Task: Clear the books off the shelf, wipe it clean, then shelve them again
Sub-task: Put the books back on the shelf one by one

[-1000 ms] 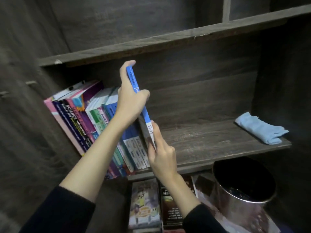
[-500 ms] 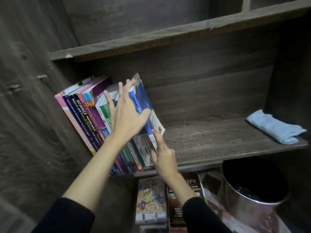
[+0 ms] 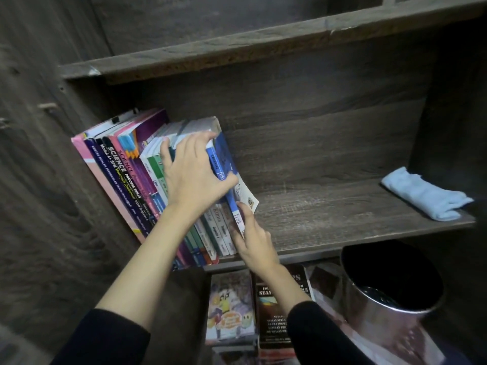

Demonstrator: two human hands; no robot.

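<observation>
Now seated upright at the right end of the row, where a second ago held raised above the shelf: thin blue-spined paperback book, leaning left against the row of colourful textbooks. Left hand: fingers spread flat over the book tops, thumb pressing the blue spine. Right hand: fingers extended, loosely together, touching the lower spine. Dark wood-grain shelf board: bare right of the books. Folded light-blue cleaning cloth: far right end of the shelf, well apart from the books. Below the shelf: illustrated books lying flat; shiny metal bin with dark interior beside them.
</observation>
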